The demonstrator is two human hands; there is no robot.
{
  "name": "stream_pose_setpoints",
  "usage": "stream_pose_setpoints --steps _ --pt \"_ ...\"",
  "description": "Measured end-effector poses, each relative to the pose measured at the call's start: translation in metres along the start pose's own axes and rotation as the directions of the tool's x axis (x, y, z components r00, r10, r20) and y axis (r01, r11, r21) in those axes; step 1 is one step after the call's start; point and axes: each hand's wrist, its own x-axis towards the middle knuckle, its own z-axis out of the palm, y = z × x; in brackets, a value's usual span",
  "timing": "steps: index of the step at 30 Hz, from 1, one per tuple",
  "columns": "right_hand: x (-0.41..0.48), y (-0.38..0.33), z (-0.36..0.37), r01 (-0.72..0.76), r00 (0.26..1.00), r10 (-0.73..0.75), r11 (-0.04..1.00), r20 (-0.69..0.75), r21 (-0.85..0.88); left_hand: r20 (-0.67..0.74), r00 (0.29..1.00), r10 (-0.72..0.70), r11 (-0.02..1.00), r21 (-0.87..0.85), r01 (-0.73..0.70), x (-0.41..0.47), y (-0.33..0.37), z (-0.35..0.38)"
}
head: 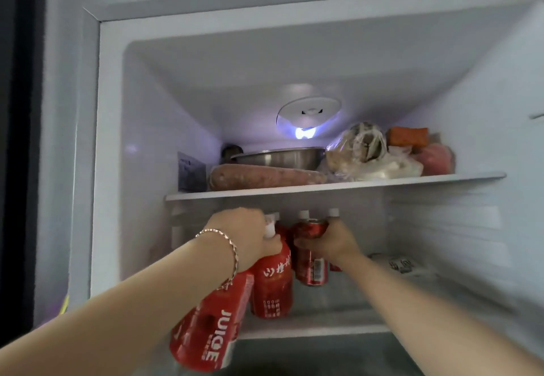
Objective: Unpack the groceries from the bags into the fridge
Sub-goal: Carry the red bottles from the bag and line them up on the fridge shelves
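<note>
The fridge stands open, and both my arms reach onto its lower shelf (312, 330). My left hand (245, 237) grips two red juice bottles by their necks: one upright (272, 284), the other tilted out toward me with "JUICE" on its label (210, 334). My right hand (334, 239) grips a red can (310, 261) from its right side, just above the shelf. Behind them stand several more red bottles with white caps (303, 215), mostly hidden by my hands.
The upper shelf (332, 186) carries a long sausage (265, 177), a steel bowl (279, 156), bagged food (359, 152) and an orange packet (407, 136). A white packet (400, 264) lies on the lower shelf at the right. The fridge lamp (306, 131) glows at the back.
</note>
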Motion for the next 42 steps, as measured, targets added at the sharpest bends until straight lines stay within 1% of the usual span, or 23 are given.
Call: stream_pose_setpoints --steps 4,5,7,8,9,10,11,12,13,15,16,19,21,23,25,28,30,32,34,35,37,39,42 --pt "0.007 0.002 0.01 0.107 0.99 -0.101 0.993 0.094 -0.057 0.011 0.998 -0.065 0.995 -0.078 0.066 0.003 -0.009 0.005" --pt "0.004 0.0 0.01 0.135 0.987 -0.129 0.989 0.096 -0.061 0.007 0.998 -0.07 0.995 -0.077 0.071 0.004 -0.011 0.005" --pt "-0.009 -0.003 0.008 0.213 0.976 -0.211 0.977 0.05 -0.029 -0.009 0.997 -0.079 0.994 -0.079 0.078 0.004 -0.011 0.005" --pt "-0.02 -0.008 0.003 0.249 0.964 -0.251 0.968 0.094 0.025 -0.018 0.997 -0.079 0.993 -0.086 0.077 0.004 -0.01 0.005" --pt "-0.033 -0.013 0.0 0.262 0.934 -0.285 0.956 0.214 0.133 -0.025 0.997 -0.074 0.993 -0.091 0.072 0.003 -0.008 0.004" --pt "-0.047 -0.017 -0.002 0.236 0.87 -0.32 0.939 0.376 0.251 -0.03 0.997 -0.07 0.993 -0.095 0.067 0.003 -0.005 0.004" --pt "-0.059 -0.021 -0.003 0.211 0.798 -0.357 0.92 0.486 0.329 -0.037 0.997 -0.061 0.993 -0.1 0.057 0.003 -0.002 0.003" --pt "-0.067 -0.024 -0.003 0.217 0.764 -0.381 0.912 0.521 0.349 -0.044 0.998 -0.049 0.993 -0.106 0.044 0.004 0.001 0.002" --pt "-0.071 -0.024 -0.002 0.238 0.771 -0.402 0.901 0.493 0.362 -0.046 0.998 -0.038 0.993 -0.113 0.032 0.005 0.005 0.0" --pt "-0.073 -0.023 0.003 0.296 0.861 -0.401 0.896 0.314 0.332 -0.069 0.997 -0.021 0.992 -0.123 0.012 0.007 0.012 -0.003" --pt "-0.073 -0.023 0.004 0.294 0.896 -0.378 0.898 0.233 0.327 -0.096 0.995 -0.017 0.992 -0.123 0.005 0.007 0.015 -0.005" --pt "-0.074 -0.018 0.002 0.252 0.951 -0.301 0.889 0.072 0.383 -0.254 0.967 0.001 1.0 -0.021 -0.006 0.006 0.016 -0.008" --pt "-0.073 -0.013 -0.007 0.254 0.966 -0.259 0.926 -0.018 0.281 -0.362 0.932 0.013 0.999 0.047 0.004 0.005 0.016 -0.001" --pt "-0.068 -0.006 -0.02 0.214 0.975 -0.203 0.966 -0.088 0.147 -0.425 0.905 0.03 0.996 0.089 0.008 0.006 0.017 0.01" --pt "-0.059 0.002 -0.032 0.131 0.984 -0.118 0.986 -0.131 0.1 -0.421 0.907 -0.022 0.997 0.061 0.053 0.013 0.012 0.021" --pt "-0.041 0.016 -0.046 0.037 0.982 -0.026 0.998 -0.187 0.058 -0.378 0.913 -0.155 0.986 -0.01 0.164 0.03 -0.004 0.035" --pt "-0.029 0.026 -0.048 -0.01 0.983 0.014 1.0 -0.181 0.028 -0.339 0.908 -0.246 0.969 -0.053 0.243 0.035 -0.012 0.044" --pt "-0.018 0.038 -0.045 -0.051 0.988 0.052 0.999 -0.144 0.008 -0.349 0.889 -0.296 0.955 -0.124 0.27 0.036 -0.014 0.053" --pt "-0.007 0.047 -0.041 -0.079 0.993 0.078 0.997 -0.092 -0.012 -0.436 0.862 -0.257 0.966 -0.137 0.219 0.031 -0.011 0.063" --pt "-0.001 0.049 -0.04 -0.08 0.995 0.079 0.997 -0.056 -0.023 -0.486 0.849 -0.21 0.978 -0.101 0.184 0.028 -0.008 0.068" --pt "0.01 0.048 -0.035 -0.061 0.997 0.063 0.997 0.045 -0.051 -0.518 0.845 -0.128 0.985 0.034 0.17 0.02 -0.004 0.082" --pt "0.015 0.042 -0.026 -0.055 0.992 0.064 0.994 0.104 -0.091 -0.543 0.833 -0.108 0.973 0.113 0.199 0.017 -0.005 0.092" --pt "0.01 0.034 -0.007 -0.068 0.988 0.096 0.974 0.121 -0.217 -0.55 0.828 -0.108 0.962 0.153 0.226 0.02 -0.007 0.095"
